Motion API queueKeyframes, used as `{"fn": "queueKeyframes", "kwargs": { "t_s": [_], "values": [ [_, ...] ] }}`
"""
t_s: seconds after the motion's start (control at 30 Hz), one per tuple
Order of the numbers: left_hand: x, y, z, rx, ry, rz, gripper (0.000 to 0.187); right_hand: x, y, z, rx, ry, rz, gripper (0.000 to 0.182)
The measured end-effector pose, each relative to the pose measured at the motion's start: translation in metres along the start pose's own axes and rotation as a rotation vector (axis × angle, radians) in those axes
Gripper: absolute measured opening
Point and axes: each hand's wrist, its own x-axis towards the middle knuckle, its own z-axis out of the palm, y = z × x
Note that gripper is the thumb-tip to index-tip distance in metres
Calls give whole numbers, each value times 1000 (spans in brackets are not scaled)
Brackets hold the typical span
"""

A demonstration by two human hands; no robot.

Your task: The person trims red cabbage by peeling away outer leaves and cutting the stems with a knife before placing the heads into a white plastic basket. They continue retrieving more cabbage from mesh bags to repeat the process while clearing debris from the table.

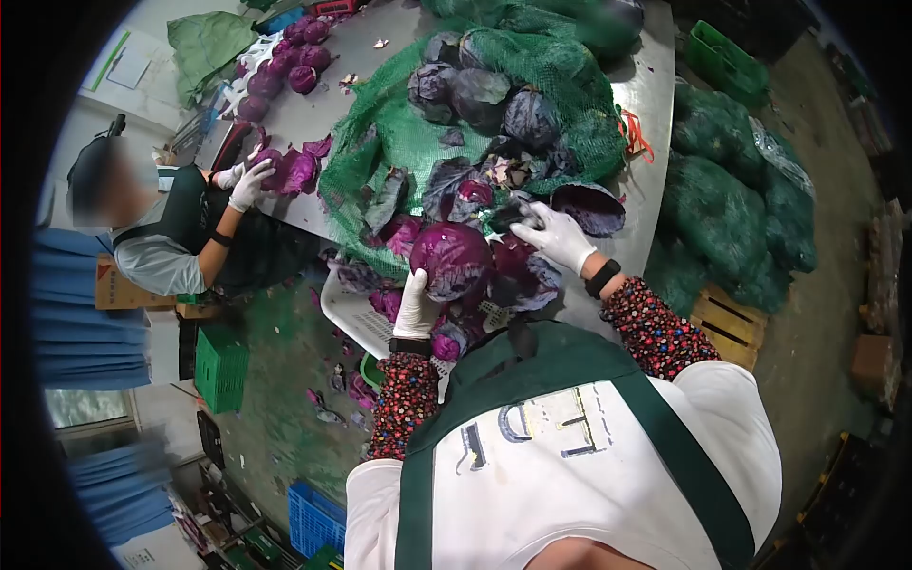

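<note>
My left hand [415,306], in a white glove, grips a red cabbage [452,260] from its near left side, the thumb on its shiny purple skin. On the right, my gloved right hand [558,236] has its fingers bent over a small dark thing I cannot make out, beside the loose outer leaves. A large dark leaf [591,208] lies just beyond that hand. Below the held cabbage a white plastic basket [353,312] contains purple cabbages and leaves. A green mesh bag [370,104] spreads over the table, with several untrimmed cabbages [480,98] on it.
Across the metal table [302,215], a co-worker [161,228] in white gloves handles another red cabbage [271,171]. Trimmed cabbages [302,80] line the far left. Full green mesh sacks [712,204] stand at right near a wooden pallet [727,321]. Leaf scraps [328,415] litter the floor.
</note>
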Motion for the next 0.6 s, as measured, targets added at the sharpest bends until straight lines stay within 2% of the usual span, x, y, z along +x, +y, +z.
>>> {"fn": "queueKeyframes", "kwargs": {
  "t_s": [0.03, 0.07, 0.1, 0.17, 0.2, 0.23, 0.3, 0.33, 0.37, 0.4, 0.43, 0.5, 0.53, 0.57, 0.6],
  "values": [
    [-3, 2, 5, 13, -55, -12, 72, 8, -3, 4, 119, 53, -97, 58],
    [-6, 7, 16, 110, -39, -26, 75, 18, -13, 3, 279, -62, -74, 63],
    [-7, 8, 23, 108, -39, -28, 75, 15, -54, -16, 383, -157, 50, 60],
    [-7, 6, 34, 42, 49, -113, 79, 34, -57, -8, 599, -259, -136, 54],
    [-5, 3, 41, -4, 62, -92, 77, 47, -57, -6, 467, -272, -332, 40],
    [-4, 0, 48, -68, 98, -99, 77, 47, -53, -6, 471, -268, -334, 40],
    [0, -3, 52, -229, 6, -73, 71, 36, -68, -18, 690, -274, -28, 24],
    [1, -5, 50, -228, 14, -66, 71, 23, -90, -32, 760, -236, 18, 17],
    [1, -7, 46, -139, -28, 30, 71, 14, -93, -38, 881, -232, 45, 16],
    [-2, -6, 41, -46, -65, 129, 72, 5, -95, -46, 993, -259, 53, 18],
    [-4, -1, 37, -41, -48, 144, 72, -1, -94, -53, 1106, -290, 63, 21],
    [-8, 11, 30, -457, -396, -141, 72, -6, -79, -69, 869, -403, 94, 21],
    [-13, 15, 28, -405, -374, -120, 69, -2, -76, -71, 580, -394, 86, 25],
    [-14, 16, 21, -402, -367, -114, 69, 5, -50, -54, 442, -321, -146, 34],
    [-13, 14, 13, 555, -273, 101, 64, 3, -54, -50, 331, -268, -188, 39]
  ]
}}
